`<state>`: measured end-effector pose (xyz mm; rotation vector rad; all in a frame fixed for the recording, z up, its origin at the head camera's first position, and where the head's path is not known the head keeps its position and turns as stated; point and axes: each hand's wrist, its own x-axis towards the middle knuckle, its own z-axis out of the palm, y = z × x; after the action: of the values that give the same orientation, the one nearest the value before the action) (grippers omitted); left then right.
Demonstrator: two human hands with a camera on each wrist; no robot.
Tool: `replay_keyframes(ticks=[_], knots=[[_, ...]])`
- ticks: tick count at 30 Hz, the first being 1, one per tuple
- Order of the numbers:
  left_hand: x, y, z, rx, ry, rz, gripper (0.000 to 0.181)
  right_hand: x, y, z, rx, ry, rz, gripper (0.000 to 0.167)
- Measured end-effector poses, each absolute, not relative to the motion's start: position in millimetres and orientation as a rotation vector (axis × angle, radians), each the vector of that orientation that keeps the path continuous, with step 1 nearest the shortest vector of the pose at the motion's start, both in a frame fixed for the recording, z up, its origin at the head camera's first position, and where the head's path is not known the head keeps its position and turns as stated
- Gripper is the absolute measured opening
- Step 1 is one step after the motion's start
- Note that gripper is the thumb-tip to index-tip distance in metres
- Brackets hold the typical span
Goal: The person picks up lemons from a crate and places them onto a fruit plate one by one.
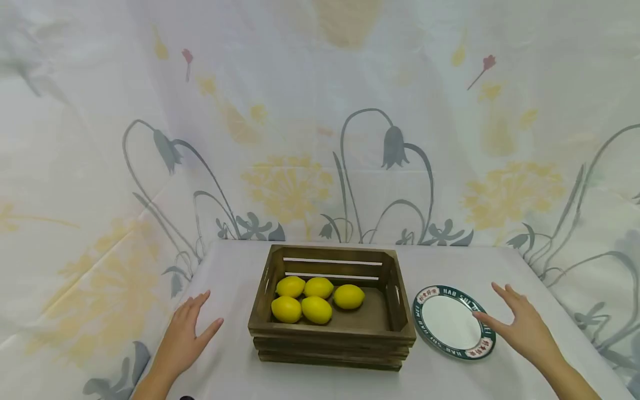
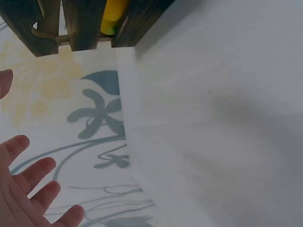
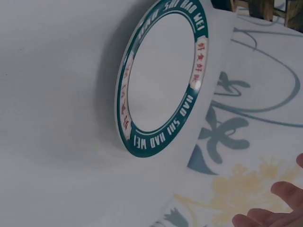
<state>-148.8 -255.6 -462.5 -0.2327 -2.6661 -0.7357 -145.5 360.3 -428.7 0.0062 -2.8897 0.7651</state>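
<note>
A brown wooden crate [image 1: 330,350] stands in the middle of the table, with several yellow lemons [image 1: 317,310] lying mostly in its left half. To its right lies a round white plate [image 1: 450,325] with a green lettered rim. My left hand [image 1: 186,336] is left of the crate, fingers spread, holding nothing. Over the right side of the plate reaches my right hand [image 1: 522,328], its thumb overlapping the rim in the head view; it grips nothing. The left wrist view shows the fingers [image 2: 35,175] apart from the crate. In the right wrist view only some fingertips [image 3: 284,191] appear, away from the plate.
A white cloth covers the table [image 1: 230,278]. Behind and at both sides hangs a pale curtain [image 1: 310,111] printed with grey and yellow flowers. A small dark object [image 1: 187,398] is cut off at the bottom edge, near the left forearm.
</note>
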Motion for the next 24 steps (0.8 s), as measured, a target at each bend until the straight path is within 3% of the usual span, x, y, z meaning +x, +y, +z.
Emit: replay_keyframes(ticks=[15,24], knots=[[-152,-224,-445,-0.323,-2.605,-1.336,0.05,-153,342,-415,-0.089,-2.862,0.872,0.081],[-150,-205,-441,-0.208,-2.61,-1.561,0.043,-160,332,-409,-0.1,-2.847,1.035,0.081]])
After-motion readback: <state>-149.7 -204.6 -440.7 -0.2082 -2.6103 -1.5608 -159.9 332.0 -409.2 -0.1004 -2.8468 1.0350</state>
